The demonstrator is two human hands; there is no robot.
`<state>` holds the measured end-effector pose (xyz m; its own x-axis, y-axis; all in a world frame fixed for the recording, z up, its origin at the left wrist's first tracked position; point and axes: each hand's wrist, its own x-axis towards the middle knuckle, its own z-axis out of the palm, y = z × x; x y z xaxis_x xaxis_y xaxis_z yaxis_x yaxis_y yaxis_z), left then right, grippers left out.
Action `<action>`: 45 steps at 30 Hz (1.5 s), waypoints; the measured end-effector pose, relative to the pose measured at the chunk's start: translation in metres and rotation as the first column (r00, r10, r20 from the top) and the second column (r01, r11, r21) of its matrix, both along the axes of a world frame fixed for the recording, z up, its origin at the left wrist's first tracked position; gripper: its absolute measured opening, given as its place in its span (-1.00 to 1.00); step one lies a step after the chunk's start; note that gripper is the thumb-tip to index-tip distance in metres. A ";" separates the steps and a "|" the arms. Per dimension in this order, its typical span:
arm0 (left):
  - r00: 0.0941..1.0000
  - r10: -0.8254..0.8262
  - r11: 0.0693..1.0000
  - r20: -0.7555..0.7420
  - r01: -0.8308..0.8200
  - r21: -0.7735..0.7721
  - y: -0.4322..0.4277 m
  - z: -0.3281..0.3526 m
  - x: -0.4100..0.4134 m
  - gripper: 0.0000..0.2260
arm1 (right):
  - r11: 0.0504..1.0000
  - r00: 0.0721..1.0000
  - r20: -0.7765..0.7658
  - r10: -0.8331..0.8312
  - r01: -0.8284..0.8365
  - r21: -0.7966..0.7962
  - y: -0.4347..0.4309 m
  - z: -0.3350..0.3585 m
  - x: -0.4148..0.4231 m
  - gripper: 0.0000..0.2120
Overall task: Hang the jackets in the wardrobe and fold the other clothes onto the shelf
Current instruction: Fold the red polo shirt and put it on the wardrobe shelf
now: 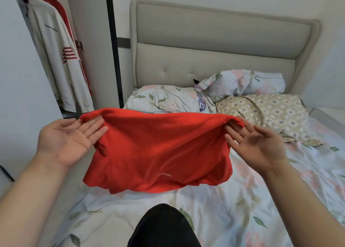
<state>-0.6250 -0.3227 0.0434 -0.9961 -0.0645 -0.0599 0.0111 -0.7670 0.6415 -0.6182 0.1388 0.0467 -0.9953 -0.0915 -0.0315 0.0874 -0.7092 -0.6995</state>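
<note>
Two hands hold a red shirt [160, 149] spread wide across the middle of the frame, just above the floral sheet of the bed [242, 209]. The left hand [71, 140], at centre left, is palm up with its fingers straight, their tips tucked under the bunched upper corner of the cloth. The right hand [257, 146], at centre right, mirrors it: palm up, fingers splayed and straight, tips meeting the other bunched corner. Neither grip is clamped; the cloth hangs over the straight fingers. The shirt sags between them, its lower edge resting on the sheet, with small pale lettering showing upside down near that edge. At the upper left a white jacket [56, 60] with red stripes hangs upright. Two floral pillows [164, 99] and a tan patterned cushion [261, 110] lie against the padded headboard [214, 41] at the top. A knee [162, 228] in black fabric rises at the bottom centre.
</note>
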 end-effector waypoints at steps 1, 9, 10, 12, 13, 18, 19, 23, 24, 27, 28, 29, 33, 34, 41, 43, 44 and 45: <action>1.000 0.009 1.000 0.004 -0.009 0.019 0.002 0.003 -0.002 -0.12 | 1.000 1.000 0.000 -0.002 0.002 0.002 0.001 0.003 -0.001 -0.46; 0.970 0.056 0.994 0.237 -0.077 0.082 0.023 -0.026 -0.044 -0.13 | 0.999 0.981 0.192 -0.020 0.012 0.040 -0.019 -0.027 -0.047 -0.47; 0.956 0.062 0.994 0.287 -0.085 0.067 0.025 -0.037 -0.054 -0.35 | 0.998 0.973 0.230 -0.026 0.014 0.053 -0.023 -0.036 -0.058 -0.55; 0.924 0.086 0.995 0.372 -0.095 0.007 0.027 -0.061 -0.077 -0.67 | 0.995 0.951 0.306 -0.052 0.021 0.102 -0.032 -0.055 -0.081 -0.71; 0.913 0.082 0.997 0.400 -0.079 -0.024 0.028 -0.073 -0.088 -0.72 | 0.991 0.938 0.340 -0.066 0.021 0.133 -0.036 -0.065 -0.093 -0.75; 0.878 0.068 0.987 0.473 0.009 -0.160 0.021 -0.121 -0.146 -0.49 | 0.964 0.908 0.404 -0.107 -0.005 0.267 -0.051 -0.102 -0.156 -0.65; 0.878 0.067 0.983 0.474 0.023 -0.182 0.021 -0.130 -0.155 -0.47 | 0.960 0.907 0.405 -0.117 -0.001 0.281 -0.053 -0.108 -0.166 -0.59; 0.884 0.122 0.902 0.450 0.090 -0.422 0.033 -0.167 -0.168 -0.50 | 0.849 0.910 0.355 -0.212 -0.008 0.528 -0.066 -0.142 -0.186 -0.46; 0.901 0.163 0.834 0.401 0.092 -0.545 0.039 -0.175 -0.162 -0.52 | 0.758 0.928 0.283 -0.240 -0.003 0.652 -0.070 -0.150 -0.182 -0.48; 0.991 0.106 0.417 0.086 0.034 -0.908 0.058 -0.197 -0.118 -0.67 | 0.258 0.995 -0.070 -0.073 0.087 0.962 -0.085 -0.183 -0.150 -0.74; 1.000 -0.014 0.242 0.018 0.021 -0.970 0.063 -0.204 -0.098 -0.70 | 0.129 0.988 -0.124 0.090 0.112 0.985 -0.090 -0.193 -0.131 -0.80; 0.990 -0.139 0.105 0.006 0.021 -0.994 0.067 -0.212 -0.079 -0.70 | 0.038 0.957 -0.136 0.256 0.130 0.991 -0.093 -0.202 -0.111 -0.80; 0.878 -0.433 -0.215 0.207 0.122 -0.969 0.072 -0.231 -0.021 -0.82 | -0.218 0.802 -0.134 0.582 0.312 0.925 -0.089 -0.225 -0.047 -0.71; 0.865 -0.446 -0.265 0.230 0.118 -0.957 0.070 -0.236 -0.015 -0.83 | -0.261 0.792 -0.157 0.590 0.372 0.891 -0.086 -0.227 -0.038 -0.68; 0.917 -0.316 -0.297 0.242 0.147 -0.943 0.074 -0.249 -0.010 -0.94 | -0.402 0.887 0.021 0.461 0.188 0.896 -0.072 -0.242 -0.020 -0.70; 0.931 -0.246 -0.302 0.270 0.191 -0.934 0.080 -0.249 -0.014 -0.82 | -0.393 0.896 0.011 0.443 0.183 0.901 -0.073 -0.242 -0.028 -0.74; 0.936 -0.204 -0.293 0.285 0.220 -0.931 0.083 -0.248 -0.017 -0.77 | -0.391 0.905 0.015 0.425 0.169 0.905 -0.075 -0.240 -0.033 -0.73; 0.942 -0.158 -0.292 0.298 0.244 -0.925 0.086 -0.245 -0.021 -0.74 | -0.400 0.914 0.025 0.405 0.153 0.904 -0.077 -0.237 -0.039 -0.72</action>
<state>-0.6463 -0.2364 -0.2011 -0.9675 0.1194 -0.2227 -0.0271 0.8273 0.5610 -0.6573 0.0621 -0.1907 -0.9354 -0.3410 -0.0939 -0.2918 0.8940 -0.3399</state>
